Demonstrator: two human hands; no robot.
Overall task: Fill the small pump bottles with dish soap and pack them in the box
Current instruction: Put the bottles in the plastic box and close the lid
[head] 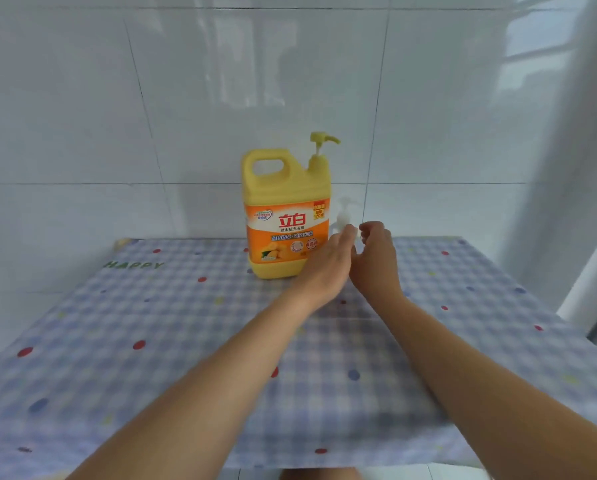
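A big yellow dish soap jug [285,216] with a pump top stands at the back middle of the table. Just right of it stands a small pale pump bottle [344,214], blurred, its lower part hidden behind my hands. My left hand [328,263] reaches out with straight fingers whose tips touch the bottle's lower part. My right hand [376,252] is beside it on the right, fingers curled close to the bottle; whether they hold anything is hidden. No box is in view.
The table carries a blue checked cloth [151,341] with coloured dots. A white tiled wall [117,116] rises right behind the jug. The table's right edge [546,317] drops off next to a white frame.
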